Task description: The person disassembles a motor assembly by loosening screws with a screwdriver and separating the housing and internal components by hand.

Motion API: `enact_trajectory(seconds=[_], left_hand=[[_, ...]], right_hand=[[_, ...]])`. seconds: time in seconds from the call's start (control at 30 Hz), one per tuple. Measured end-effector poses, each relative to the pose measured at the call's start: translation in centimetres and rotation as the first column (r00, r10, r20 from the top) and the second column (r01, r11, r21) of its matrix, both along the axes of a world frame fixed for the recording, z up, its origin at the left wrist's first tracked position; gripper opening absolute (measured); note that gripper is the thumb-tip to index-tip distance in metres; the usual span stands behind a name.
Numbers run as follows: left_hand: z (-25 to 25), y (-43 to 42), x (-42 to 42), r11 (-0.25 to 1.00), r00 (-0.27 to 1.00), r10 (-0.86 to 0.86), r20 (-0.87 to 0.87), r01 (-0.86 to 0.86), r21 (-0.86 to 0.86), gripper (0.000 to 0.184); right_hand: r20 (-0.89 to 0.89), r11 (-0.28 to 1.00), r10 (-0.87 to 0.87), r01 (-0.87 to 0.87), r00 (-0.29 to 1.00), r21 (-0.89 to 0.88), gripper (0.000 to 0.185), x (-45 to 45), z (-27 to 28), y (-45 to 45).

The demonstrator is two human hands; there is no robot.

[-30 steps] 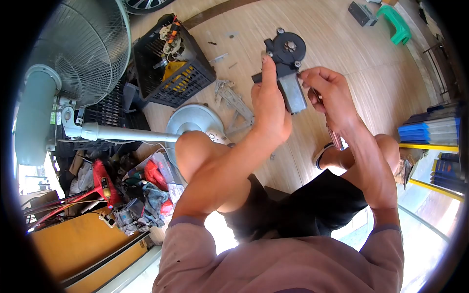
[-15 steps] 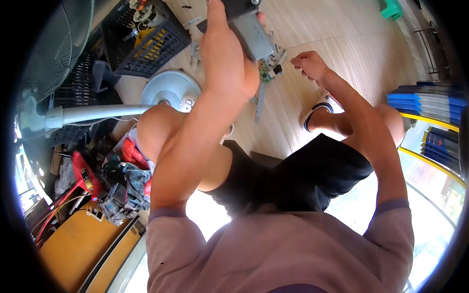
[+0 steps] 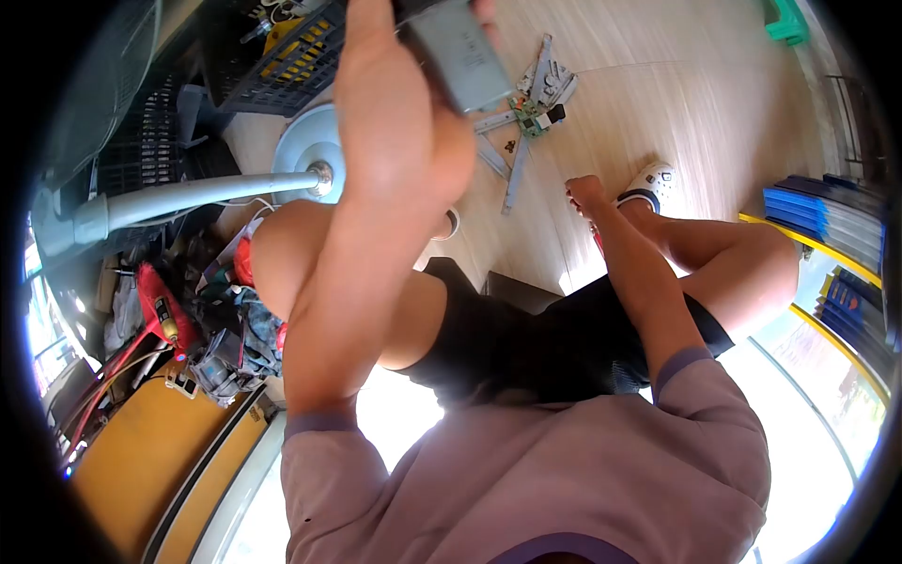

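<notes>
My left hand (image 3: 404,103) is wrapped round a motor with a grey metal casing (image 3: 460,56), raised close to the camera at the top of the view; its black upper part is cut off by the frame edge. My right hand (image 3: 586,195) is low over the floor, fingers curled, near my shoe. A small red piece shows just below its fingers; what the hand holds is too small to name. Between the hands, on the floor, lie metal linkage arms (image 3: 515,177) and a green circuit board (image 3: 536,119).
A black crate (image 3: 291,80) and the round fan base (image 3: 310,150) are at the upper left. Cloths and tools are heaped at the left. Blue packets (image 3: 799,211) fill a yellow-edged rack at the right. A green stool (image 3: 787,23) stands at the upper right.
The motor and my left hand have come up closer to the camera. My right hand has moved away from the motor and down towards my shoe. The circuit board and linkage arms have come into view.
</notes>
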State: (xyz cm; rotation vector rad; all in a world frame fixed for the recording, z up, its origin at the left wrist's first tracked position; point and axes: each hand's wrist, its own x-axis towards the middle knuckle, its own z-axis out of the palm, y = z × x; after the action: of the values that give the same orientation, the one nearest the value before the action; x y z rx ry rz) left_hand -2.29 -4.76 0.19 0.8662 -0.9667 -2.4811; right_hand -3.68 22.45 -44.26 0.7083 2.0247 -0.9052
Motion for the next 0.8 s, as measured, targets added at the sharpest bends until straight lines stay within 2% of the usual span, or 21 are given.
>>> enact_trajectory(seconds=[0.1,0.13,0.23,0.33,0.37,0.47,0.8], left_hand=[[-0.5,0.2,-0.1,0.999,0.993,0.005,0.121,0.000,-0.044,0.048],[-2.4,-1.4,0.5,0.978,0.980,-0.186,-0.066,0.178,-0.106,0.047],[-3.0,-0.8,0.4,0.983,0.988,-0.152,0.017,0.153,-0.106,0.046],[-3.0,-0.3,-0.2,0.971,0.979,-0.171,0.108,0.186,-0.152,0.057],[-2.4,0.0,-0.3,0.980,0.978,-0.182,0.104,0.189,-0.063,0.052],[-1.6,0.6,-0.7,0.980,0.976,-0.200,0.088,0.200,0.008,0.050],[-0.9,1.2,-0.9,0.976,0.976,-0.214,0.031,0.212,0.044,0.043]], right_hand=[[0.000,1.000,-0.003,0.003,1.000,0.003,0.019,0.0,0.7,0.0],[0.016,1.000,0.004,-0.004,1.000,-0.006,0.019,-0.2,0.8,0.0],[0.051,1.000,0.017,-0.016,0.999,-0.017,0.019,-0.1,0.0,0.1],[0.038,1.000,0.008,-0.008,0.999,-0.008,0.019,0.3,-0.8,-0.5],[0.030,1.000,0.013,-0.013,0.999,-0.008,0.020,0.2,-0.5,-0.6],[0.036,0.999,0.034,-0.034,0.999,0.008,0.020,-0.2,0.7,-1.0],[0.065,0.999,-0.029,0.031,0.997,-0.031,0.019,-0.2,1.1,-1.2]])
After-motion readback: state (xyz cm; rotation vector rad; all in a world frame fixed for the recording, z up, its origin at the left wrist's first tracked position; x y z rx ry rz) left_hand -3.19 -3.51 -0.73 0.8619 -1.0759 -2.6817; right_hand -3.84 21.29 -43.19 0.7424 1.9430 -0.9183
